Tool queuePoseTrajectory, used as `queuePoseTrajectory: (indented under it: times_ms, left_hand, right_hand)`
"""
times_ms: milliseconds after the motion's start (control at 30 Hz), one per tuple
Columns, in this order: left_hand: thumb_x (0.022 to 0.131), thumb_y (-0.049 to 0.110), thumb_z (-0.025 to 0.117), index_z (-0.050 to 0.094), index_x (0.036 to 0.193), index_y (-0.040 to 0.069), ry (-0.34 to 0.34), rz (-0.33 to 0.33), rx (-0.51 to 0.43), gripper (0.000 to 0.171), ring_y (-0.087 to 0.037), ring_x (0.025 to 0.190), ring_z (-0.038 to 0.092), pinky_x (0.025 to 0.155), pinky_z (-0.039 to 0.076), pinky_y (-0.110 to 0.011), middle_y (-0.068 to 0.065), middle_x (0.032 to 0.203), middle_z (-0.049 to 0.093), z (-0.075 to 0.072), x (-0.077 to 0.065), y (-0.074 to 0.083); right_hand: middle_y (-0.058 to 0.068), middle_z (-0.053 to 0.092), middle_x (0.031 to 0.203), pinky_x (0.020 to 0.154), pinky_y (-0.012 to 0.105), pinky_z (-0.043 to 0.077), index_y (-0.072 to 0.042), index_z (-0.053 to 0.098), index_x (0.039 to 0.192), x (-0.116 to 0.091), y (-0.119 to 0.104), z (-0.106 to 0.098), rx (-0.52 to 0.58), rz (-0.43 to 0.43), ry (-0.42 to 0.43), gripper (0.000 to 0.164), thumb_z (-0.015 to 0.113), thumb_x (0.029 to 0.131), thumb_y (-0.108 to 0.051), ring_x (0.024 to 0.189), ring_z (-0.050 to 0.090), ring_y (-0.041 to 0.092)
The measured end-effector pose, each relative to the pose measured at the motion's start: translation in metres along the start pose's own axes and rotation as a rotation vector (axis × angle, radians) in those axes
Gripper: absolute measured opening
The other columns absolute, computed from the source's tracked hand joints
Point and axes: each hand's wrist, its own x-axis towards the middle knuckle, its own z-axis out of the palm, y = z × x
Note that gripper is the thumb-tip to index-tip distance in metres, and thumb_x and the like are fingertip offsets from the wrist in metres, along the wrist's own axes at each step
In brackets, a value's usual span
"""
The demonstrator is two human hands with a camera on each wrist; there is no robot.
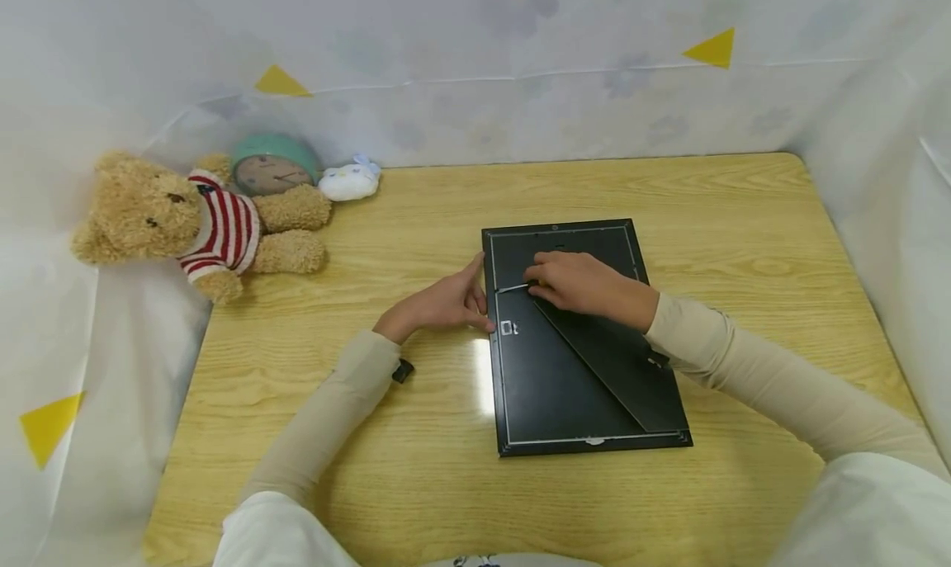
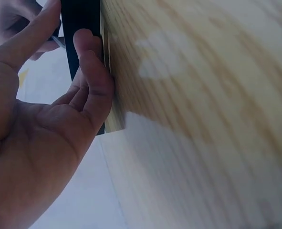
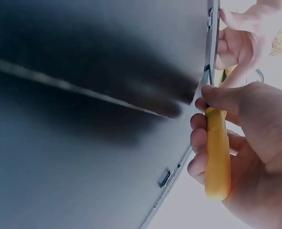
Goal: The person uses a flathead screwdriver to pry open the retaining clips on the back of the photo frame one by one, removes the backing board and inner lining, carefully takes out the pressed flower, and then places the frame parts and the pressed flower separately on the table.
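A black picture frame (image 1: 557, 361) lies face down on the wooden table, its back panel and slanting stand (image 1: 594, 369) facing up. My left hand (image 1: 449, 300) grips the frame's left edge, thumb and fingers against its side. In the right wrist view a screwdriver (image 3: 218, 157) with a yellow handle runs through the curled fingers of my right hand (image 3: 260, 138). In the head view that hand (image 1: 583, 282) is over the upper part of the back panel. The thin metal shaft (image 1: 513, 288) points left, its tip at the frame's left border near the left hand.
At the table's back left corner lies a teddy bear (image 1: 223, 224) in a striped shirt. Behind it stand a teal clock (image 1: 273, 167) and a small white plush toy (image 1: 349, 181). White patterned sheeting (image 1: 461, 113) hangs around the table (image 1: 416, 484).
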Motion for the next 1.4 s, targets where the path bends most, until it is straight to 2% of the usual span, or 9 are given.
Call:
queuePoseTrajectory:
  times_ms: [200,367,567,667,800,967,1100,1267,1400]
  left_hand:
    - [0.084,0.019,0.083,-0.016,0.158,0.006,-0.013,-0.016,-0.009,0.124,-0.017,0.081,0.066,0.076,0.053,-0.030,-0.007,0.096,0.067,0.002,-0.001,0.003]
    - [0.084,0.016,0.082,-0.019,0.157,0.007,-0.011,-0.029,-0.024,0.125,-0.018,0.080,0.066,0.074,0.053,-0.031,-0.010,0.097,0.066,0.004,0.001,0.004]
    - [0.084,0.012,0.082,-0.022,0.155,0.005,-0.029,-0.036,-0.031,0.127,-0.019,0.075,0.065,0.070,0.053,-0.030,-0.011,0.089,0.066,0.005,0.003,0.009]
    - [0.085,0.013,0.081,-0.025,0.153,0.003,-0.060,-0.040,0.009,0.127,-0.018,0.072,0.067,0.069,0.053,-0.029,-0.008,0.084,0.068,0.004,0.004,0.012]
    - [0.087,0.009,0.079,-0.028,0.151,0.000,-0.104,-0.040,0.008,0.125,-0.021,0.070,0.070,0.069,0.054,-0.030,-0.008,0.082,0.071,0.003,0.006,0.018]
    - [0.087,0.006,0.077,-0.029,0.150,-0.002,-0.125,-0.039,-0.009,0.123,-0.025,0.070,0.071,0.068,0.055,-0.030,-0.009,0.079,0.072,0.001,0.008,0.021]
    - [0.088,0.010,0.077,-0.028,0.150,-0.002,-0.121,-0.036,0.012,0.123,-0.022,0.067,0.070,0.067,0.053,-0.028,-0.007,0.075,0.072,0.001,0.007,0.021]
    - [0.089,0.013,0.077,-0.028,0.151,0.000,-0.111,-0.040,0.036,0.122,-0.017,0.068,0.067,0.067,0.052,-0.028,-0.006,0.077,0.070,0.001,0.006,0.019]
    - [0.091,0.013,0.075,-0.027,0.152,0.000,-0.116,-0.042,0.043,0.119,-0.019,0.069,0.067,0.065,0.051,-0.027,-0.007,0.078,0.070,0.001,0.004,0.018]
  right_hand:
    - [0.008,0.059,0.085,0.066,0.037,0.051,-0.002,0.073,0.100,0.000,-0.003,0.000,0.006,0.032,-0.011,0.019,0.068,0.097,-0.020,0.072,0.057,0.019]
    - [0.008,0.058,0.084,0.066,0.037,0.051,-0.001,0.073,0.099,0.004,-0.006,0.000,-0.036,0.018,-0.020,0.017,0.067,0.098,-0.016,0.072,0.057,0.020]
    - [0.009,0.059,0.084,0.063,0.035,0.052,-0.001,0.074,0.097,0.007,-0.011,-0.003,-0.126,-0.013,-0.007,0.016,0.067,0.097,-0.015,0.071,0.056,0.020]
    - [0.010,0.060,0.086,0.064,0.035,0.053,0.000,0.075,0.098,0.007,-0.011,-0.002,-0.189,-0.045,0.004,0.018,0.067,0.097,-0.016,0.073,0.058,0.021]
    - [0.012,0.063,0.089,0.065,0.036,0.054,0.000,0.075,0.097,0.010,-0.013,-0.004,-0.280,-0.084,0.014,0.017,0.067,0.097,-0.015,0.075,0.060,0.024]
    - [0.013,0.065,0.092,0.060,0.036,0.054,-0.003,0.076,0.093,0.017,-0.024,-0.015,-0.415,-0.104,-0.035,0.008,0.070,0.093,-0.008,0.076,0.062,0.026]
    - [0.013,0.067,0.090,0.057,0.035,0.053,-0.006,0.075,0.093,0.026,-0.036,-0.024,-0.481,-0.112,-0.066,0.005,0.071,0.092,-0.009,0.073,0.063,0.026]
    - [0.010,0.065,0.077,0.053,0.032,0.048,-0.008,0.074,0.092,0.037,-0.047,-0.033,-0.495,-0.097,-0.114,0.004,0.070,0.093,-0.008,0.059,0.054,0.020]
    - [0.008,0.065,0.075,0.051,0.031,0.044,-0.007,0.073,0.101,0.046,-0.054,-0.039,-0.451,-0.069,-0.146,0.011,0.072,0.091,-0.007,0.055,0.045,0.015]
